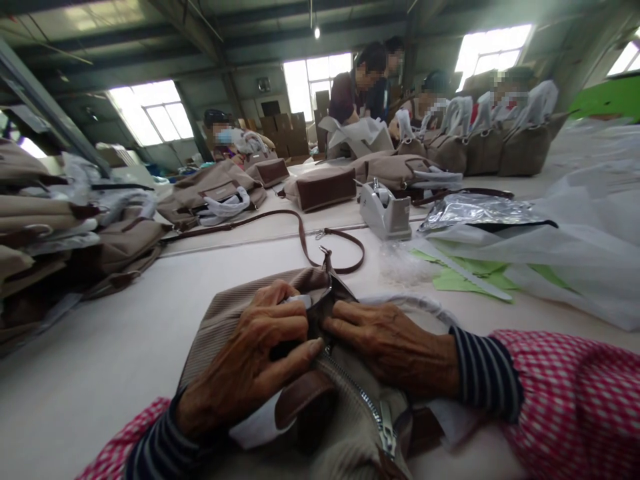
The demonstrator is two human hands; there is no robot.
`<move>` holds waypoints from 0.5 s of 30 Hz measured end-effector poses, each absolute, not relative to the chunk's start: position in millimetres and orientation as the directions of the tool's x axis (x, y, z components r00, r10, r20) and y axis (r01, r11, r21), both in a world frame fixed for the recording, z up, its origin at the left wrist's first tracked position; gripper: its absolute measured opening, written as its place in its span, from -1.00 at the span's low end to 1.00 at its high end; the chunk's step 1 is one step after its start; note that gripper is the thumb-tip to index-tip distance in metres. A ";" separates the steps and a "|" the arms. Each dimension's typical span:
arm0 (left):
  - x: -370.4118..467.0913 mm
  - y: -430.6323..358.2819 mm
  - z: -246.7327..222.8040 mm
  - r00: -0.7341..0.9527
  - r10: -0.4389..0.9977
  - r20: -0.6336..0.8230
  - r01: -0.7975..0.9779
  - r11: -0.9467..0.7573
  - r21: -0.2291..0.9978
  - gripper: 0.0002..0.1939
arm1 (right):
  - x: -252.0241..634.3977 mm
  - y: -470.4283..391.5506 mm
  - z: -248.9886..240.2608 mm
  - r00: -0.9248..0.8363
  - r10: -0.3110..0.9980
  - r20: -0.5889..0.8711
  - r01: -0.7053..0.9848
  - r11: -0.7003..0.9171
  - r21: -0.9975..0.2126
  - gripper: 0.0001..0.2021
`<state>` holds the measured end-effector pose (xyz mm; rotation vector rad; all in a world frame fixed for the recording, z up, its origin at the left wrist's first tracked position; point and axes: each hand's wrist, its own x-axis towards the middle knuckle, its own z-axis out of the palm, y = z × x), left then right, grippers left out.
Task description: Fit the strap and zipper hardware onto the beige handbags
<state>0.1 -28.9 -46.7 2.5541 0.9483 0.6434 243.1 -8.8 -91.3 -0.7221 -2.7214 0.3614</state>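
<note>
A taupe ribbed bag [220, 320] lies on the white table right before me, its metal zipper [357, 387] running open toward me. My left hand [260, 347] is at the left edge of the opening, fingers bent and closed over a small whitish thing that I cannot make out. From the right, my right hand [390, 340] reaches to the opening, its fingertips pressed at the dark inner edge. A wrapped handle [415, 307] curves behind my right hand. Past the bag's far end, a brown strap [305, 233] with a metal clip lies on the table.
A grey tape dispenser [385, 210] stands beyond the bag. Green sheets [470, 273] and white wrapping [590, 247] spread to the right. Bags [125, 240] pile up at the left; more bags [480, 147] stand at the back, where several people [355, 93] are.
</note>
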 end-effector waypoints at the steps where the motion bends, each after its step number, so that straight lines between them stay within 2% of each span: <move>1: 0.2 -29.4 -45.9 0.671 0.680 0.295 0.521 -0.716 0.465 -0.59 | 242.7 -9.0 -91.6 -0.829 0.513 0.223 0.442 0.845 -0.301 -0.77; 10: -2.9 -30.4 -46.0 0.643 0.702 0.307 0.519 -0.694 0.499 -0.57 | 237.5 -5.9 -91.3 -0.872 0.457 0.178 0.431 0.887 -0.165 -0.79; 12: -3.1 -29.9 -45.7 0.642 0.710 0.290 0.522 -0.682 0.513 -0.59 | 236.5 -3.2 -88.1 -0.872 0.467 0.144 0.442 0.879 -0.179 -0.78; 15: -3.2 -29.6 -44.6 0.645 0.716 0.266 0.519 -0.666 0.536 -0.61 | 238.2 2.2 -82.3 -0.829 0.550 0.101 0.502 0.811 -0.299 -0.74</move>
